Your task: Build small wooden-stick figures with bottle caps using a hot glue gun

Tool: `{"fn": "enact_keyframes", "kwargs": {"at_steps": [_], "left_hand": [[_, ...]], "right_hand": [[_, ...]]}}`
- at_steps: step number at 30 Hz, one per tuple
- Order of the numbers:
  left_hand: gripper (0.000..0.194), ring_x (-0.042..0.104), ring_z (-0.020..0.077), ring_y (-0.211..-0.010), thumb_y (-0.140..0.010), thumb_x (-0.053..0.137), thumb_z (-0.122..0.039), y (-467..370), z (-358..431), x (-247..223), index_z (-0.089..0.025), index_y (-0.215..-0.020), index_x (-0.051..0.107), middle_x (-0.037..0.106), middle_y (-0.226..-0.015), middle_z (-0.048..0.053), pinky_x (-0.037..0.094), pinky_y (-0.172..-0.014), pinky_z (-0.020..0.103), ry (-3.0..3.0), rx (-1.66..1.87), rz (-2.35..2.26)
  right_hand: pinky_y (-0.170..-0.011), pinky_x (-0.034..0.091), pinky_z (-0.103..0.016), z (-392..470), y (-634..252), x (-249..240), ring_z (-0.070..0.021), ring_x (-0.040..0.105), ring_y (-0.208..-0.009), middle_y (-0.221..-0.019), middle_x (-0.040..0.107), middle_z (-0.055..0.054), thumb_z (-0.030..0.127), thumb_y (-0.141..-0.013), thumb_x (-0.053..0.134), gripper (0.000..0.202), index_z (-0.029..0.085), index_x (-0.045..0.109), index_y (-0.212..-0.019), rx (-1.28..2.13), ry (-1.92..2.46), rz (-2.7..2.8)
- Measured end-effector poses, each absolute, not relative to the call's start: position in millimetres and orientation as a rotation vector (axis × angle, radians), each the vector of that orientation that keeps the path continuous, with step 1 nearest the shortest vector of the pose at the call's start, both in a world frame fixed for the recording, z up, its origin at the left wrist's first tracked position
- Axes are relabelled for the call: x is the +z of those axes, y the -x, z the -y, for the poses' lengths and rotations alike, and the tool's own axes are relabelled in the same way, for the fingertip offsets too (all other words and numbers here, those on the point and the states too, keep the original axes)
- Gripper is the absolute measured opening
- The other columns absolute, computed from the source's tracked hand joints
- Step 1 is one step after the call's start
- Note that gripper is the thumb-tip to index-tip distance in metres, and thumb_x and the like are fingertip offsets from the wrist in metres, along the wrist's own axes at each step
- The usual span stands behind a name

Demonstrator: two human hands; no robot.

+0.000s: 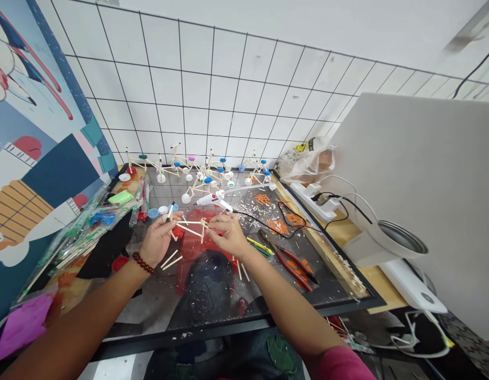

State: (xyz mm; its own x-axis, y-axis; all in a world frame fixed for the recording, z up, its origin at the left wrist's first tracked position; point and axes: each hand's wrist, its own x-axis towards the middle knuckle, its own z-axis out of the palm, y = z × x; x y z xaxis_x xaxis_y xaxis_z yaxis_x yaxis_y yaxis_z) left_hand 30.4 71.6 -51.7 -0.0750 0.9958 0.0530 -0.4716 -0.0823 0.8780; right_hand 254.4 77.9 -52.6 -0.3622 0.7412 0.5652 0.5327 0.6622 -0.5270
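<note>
My left hand [157, 238] and my right hand [227, 231] hold a small frame of thin wooden sticks [191, 228] between them, above the glass tabletop. The left fingers close on its left end, where a dark-tipped stick points up. At the other end, the right fingertips pinch a joint with short cross sticks. Loose sticks [172, 262] lie below my left hand, and more sticks [241, 268] lie below my right wrist. Bottle caps [162, 210] in blue and white sit just beyond my left hand. A white glue gun [212, 199] rests beyond my right hand.
Several stick models with coloured caps [208, 180] stand along the white grid wall. Red-handled pliers [294, 266], a yellow-green cutter [260, 246] and wood scraps lie to the right. A power strip [313, 200] and a white pot-like container [382, 244] are beyond the table's right edge.
</note>
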Motion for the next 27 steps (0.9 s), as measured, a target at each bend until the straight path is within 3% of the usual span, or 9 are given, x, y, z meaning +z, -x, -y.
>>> {"fn": "enact_keyframes", "kwargs": {"at_steps": [6,18,27], "left_hand": [[0.011,0.063,0.0262,-0.106,-0.065,0.081,-0.024,-30.3,-71.0,-51.1,-0.018,-0.070,0.075,0.074,-0.102,0.009,0.048,-0.094,0.037,-0.860,1.494,-0.836],[0.011,0.064,0.0225,-0.099,-0.064,0.082,-0.022,-33.5,-68.8,-49.6,-0.018,-0.072,0.076,0.074,-0.101,0.007,0.049,-0.092,0.035,-0.841,1.516,-0.825],[0.011,0.066,0.0239,-0.100,-0.065,0.082,-0.022,-32.6,-69.9,-51.3,-0.017,-0.072,0.076,0.075,-0.101,0.009,0.050,-0.092,0.037,-0.845,1.516,-0.827]], "right_hand": [[-0.085,0.034,-0.039,-78.6,-255.3,-51.5,-0.0178,0.067,-0.081,-0.094,0.077,-0.001,0.026,-0.087,0.065,0.013,0.026,0.077,-0.082,0.353,0.973,2.065],[-0.085,0.032,-0.039,-78.6,-254.8,-51.3,-0.0153,0.064,-0.071,-0.077,0.075,0.000,0.030,-0.088,0.066,0.012,0.026,0.077,-0.083,0.316,1.000,2.078],[-0.087,0.032,-0.039,-76.9,-254.3,-49.9,-0.0179,0.068,-0.081,-0.088,0.078,-0.001,0.026,-0.085,0.068,0.008,0.026,0.076,-0.081,0.339,0.985,2.061]]}}
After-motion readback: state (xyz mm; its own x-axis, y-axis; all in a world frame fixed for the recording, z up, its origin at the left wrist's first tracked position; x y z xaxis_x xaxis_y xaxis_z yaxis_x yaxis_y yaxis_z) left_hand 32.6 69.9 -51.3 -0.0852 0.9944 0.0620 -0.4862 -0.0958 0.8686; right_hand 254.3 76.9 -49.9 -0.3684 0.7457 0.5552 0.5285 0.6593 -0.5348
